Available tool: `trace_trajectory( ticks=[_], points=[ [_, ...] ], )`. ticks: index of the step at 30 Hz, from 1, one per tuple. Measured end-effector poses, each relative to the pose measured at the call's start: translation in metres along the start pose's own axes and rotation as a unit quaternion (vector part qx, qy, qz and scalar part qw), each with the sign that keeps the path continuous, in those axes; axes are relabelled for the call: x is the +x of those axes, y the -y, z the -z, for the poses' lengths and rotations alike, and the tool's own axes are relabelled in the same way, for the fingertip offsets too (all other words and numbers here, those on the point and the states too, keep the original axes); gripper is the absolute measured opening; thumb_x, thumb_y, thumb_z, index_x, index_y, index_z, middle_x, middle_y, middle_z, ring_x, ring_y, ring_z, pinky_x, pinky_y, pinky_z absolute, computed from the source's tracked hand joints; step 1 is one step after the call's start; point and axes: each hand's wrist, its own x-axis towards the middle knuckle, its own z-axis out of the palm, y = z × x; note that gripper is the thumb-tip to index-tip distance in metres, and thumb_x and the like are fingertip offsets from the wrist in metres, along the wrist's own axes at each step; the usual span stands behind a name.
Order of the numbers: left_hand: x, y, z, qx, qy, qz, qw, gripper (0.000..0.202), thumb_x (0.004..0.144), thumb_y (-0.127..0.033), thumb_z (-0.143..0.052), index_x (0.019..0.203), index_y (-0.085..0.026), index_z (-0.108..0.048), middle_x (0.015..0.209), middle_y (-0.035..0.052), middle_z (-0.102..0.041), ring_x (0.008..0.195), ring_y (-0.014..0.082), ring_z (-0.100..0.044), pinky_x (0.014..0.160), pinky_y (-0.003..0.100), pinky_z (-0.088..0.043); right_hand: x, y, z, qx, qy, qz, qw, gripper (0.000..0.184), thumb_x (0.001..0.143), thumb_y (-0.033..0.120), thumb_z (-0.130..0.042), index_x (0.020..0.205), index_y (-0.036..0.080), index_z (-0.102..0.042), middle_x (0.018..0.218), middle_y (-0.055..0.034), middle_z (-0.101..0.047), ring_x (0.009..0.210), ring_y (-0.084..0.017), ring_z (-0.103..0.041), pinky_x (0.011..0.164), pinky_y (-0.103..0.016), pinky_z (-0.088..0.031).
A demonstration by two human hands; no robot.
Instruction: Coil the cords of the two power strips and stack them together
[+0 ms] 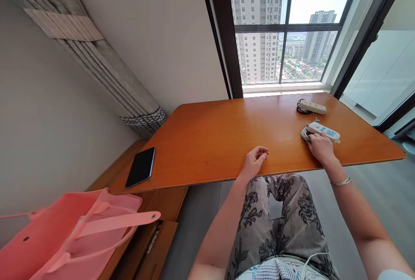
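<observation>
My right hand [320, 146] is at the right side of the wooden table, its fingers closed on the near side of a white power strip [331, 134] with blue-marked sockets. A bundled white cord [304, 133] lies at the strip's left end, partly hidden by my fingers. My left hand [254, 162] rests at the table's front edge, loosely curled with the fingers slightly apart and nothing in it. Behind the white strip, apart from both hands, lies a cream power strip [313, 107] with a black cord [302, 110] gathered at its left end.
The orange-brown table [207, 141] spans the view in front of my knees. A dark tablet [141, 167] lies at its left end. A pink bag [81, 232] stands at the lower left. Beyond the table are a window [285, 28] and a tied curtain [106, 68].
</observation>
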Motion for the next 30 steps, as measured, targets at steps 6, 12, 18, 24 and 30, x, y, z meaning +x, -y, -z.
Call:
trace_trajectory(
  ticks=[6,12,18,24,30],
  points=[
    [0.003,0.002,-0.001,0.004,0.004,-0.002,1.0,0.025,0.083,-0.033,-0.065,0.101,-0.017,-0.065,0.097,0.0063,-0.071,0.08,0.0144,-0.068,0.08,0.03,-0.054,-0.019,0.047,-0.004,0.107,-0.072,0.074,0.989,0.019,0.094,0.032,-0.056,0.096,0.02,-0.071,0.099,-0.0123,-0.074,0.102,-0.03,-0.062,0.083,-0.04,-0.048],
    [0.017,-0.002,-0.006,-0.044,0.011,0.065,0.997,0.048,0.086,-0.045,-0.066,0.125,-0.019,-0.053,0.104,0.0083,-0.071,0.083,0.0173,-0.071,0.081,0.036,-0.058,-0.022,0.097,0.003,0.257,-0.11,0.091,0.956,0.021,0.095,0.032,-0.055,0.103,0.021,-0.071,0.105,-0.0099,-0.075,0.099,-0.028,-0.065,0.087,-0.04,-0.05],
    [0.047,-0.012,-0.001,-0.059,0.011,0.052,0.997,0.042,0.081,-0.048,-0.071,0.106,-0.015,-0.062,0.106,0.0094,-0.071,0.097,0.0218,-0.067,0.086,0.034,-0.054,-0.024,0.136,0.007,0.306,-0.081,0.179,0.931,0.025,0.092,0.028,-0.059,0.112,0.018,-0.07,0.102,-0.0117,-0.075,0.1,-0.03,-0.064,0.09,-0.044,-0.052],
    [0.062,-0.012,0.02,-0.101,0.012,0.066,0.993,0.035,0.071,-0.04,-0.072,0.093,-0.016,-0.059,0.074,0.0002,-0.066,0.068,0.0153,-0.063,0.067,0.029,-0.052,-0.031,0.133,0.02,0.343,-0.153,0.179,0.909,0.041,0.096,0.032,-0.052,0.134,0.022,-0.061,0.127,-0.0117,-0.067,0.119,-0.027,-0.059,0.104,-0.045,-0.047],
    [0.054,-0.014,0.023,-0.099,0.009,0.038,0.994,0.04,0.066,-0.034,-0.067,0.101,-0.017,-0.057,0.078,0.0,-0.067,0.061,0.0104,-0.057,0.057,0.024,-0.046,-0.017,0.102,0.001,0.324,-0.1,0.046,0.94,0.076,0.081,0.046,-0.068,0.147,0.017,-0.044,0.151,-0.0207,-0.045,0.141,-0.037,-0.04,0.112,-0.057,-0.037]
  ],
)
